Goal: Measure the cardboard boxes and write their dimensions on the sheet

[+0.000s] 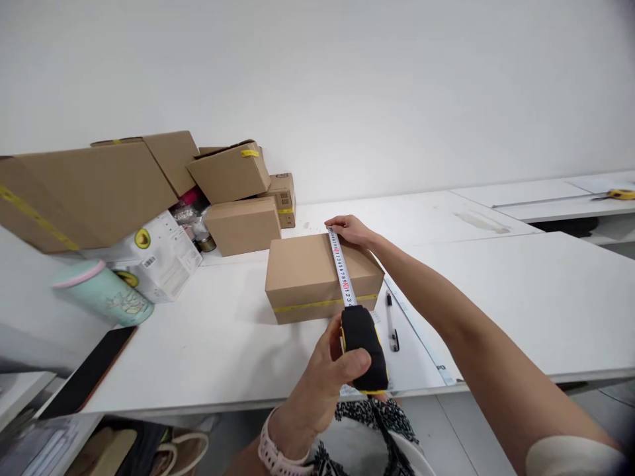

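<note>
White table [208,357] meets white wall [421,99]. Left fingers [331,337] wrap the tape [364,344], in front of the box [302,264]; right fingers [340,221] pinch the end of the blade [341,271] at the box's far edge. The tape looks solid and grippy, best held by its sides; the blade seems springy but easily creased; the box, probably light and stiff, could slide.

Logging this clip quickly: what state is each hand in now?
Left hand: closed around the black tape measure.
Right hand: at the blade's far end; pinching or pressing, can't tell.
</note>
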`<state>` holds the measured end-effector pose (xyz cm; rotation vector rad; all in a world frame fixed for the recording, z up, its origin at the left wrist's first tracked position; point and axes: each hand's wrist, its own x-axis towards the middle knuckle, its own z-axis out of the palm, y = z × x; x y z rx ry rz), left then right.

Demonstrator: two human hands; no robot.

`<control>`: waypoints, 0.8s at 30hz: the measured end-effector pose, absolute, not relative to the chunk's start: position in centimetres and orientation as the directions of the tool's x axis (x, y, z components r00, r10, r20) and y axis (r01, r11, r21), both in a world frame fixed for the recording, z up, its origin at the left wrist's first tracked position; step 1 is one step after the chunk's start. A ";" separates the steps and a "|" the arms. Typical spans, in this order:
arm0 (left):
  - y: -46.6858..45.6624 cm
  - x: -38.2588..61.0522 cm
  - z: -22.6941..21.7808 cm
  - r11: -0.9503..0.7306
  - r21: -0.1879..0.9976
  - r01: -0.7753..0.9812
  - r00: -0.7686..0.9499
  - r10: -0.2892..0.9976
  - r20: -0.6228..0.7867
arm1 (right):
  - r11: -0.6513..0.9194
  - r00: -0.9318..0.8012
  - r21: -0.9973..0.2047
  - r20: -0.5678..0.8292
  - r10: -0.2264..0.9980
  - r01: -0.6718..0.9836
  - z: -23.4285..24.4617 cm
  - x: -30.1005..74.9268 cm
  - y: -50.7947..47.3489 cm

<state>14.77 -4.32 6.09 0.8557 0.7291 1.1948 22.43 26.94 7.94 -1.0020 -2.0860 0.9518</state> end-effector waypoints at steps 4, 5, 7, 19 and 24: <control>-3.9 14.7 6.4 0.135 0.867 -0.480 0.217 0.976 -0.031 | 0.438 -0.476 -0.784 0.209 0.854 0.441 8.0 22.3 27.2; -4.0 14.7 6.3 0.136 0.864 -0.484 0.223 0.974 -0.028 | 0.436 -0.472 -0.786 0.212 0.856 0.438 7.9 22.2 27.1; -4.4 14.9 6.1 0.149 0.855 -0.498 0.237 0.971 -0.031 | 0.421 -0.476 -0.802 0.198 0.857 0.424 7.9 22.2 26.7; -5.0 15.1 5.5 0.164 0.803 -0.574 0.261 0.965 -0.011 | 0.429 -0.497 -0.749 0.153 0.854 0.506 7.7 21.6 27.8; -5.2 15.5 5.4 0.164 0.800 -0.576 0.255 0.967 -0.015 | 0.415 -0.494 -0.747 0.134 0.859 0.519 7.6 21.5 28.4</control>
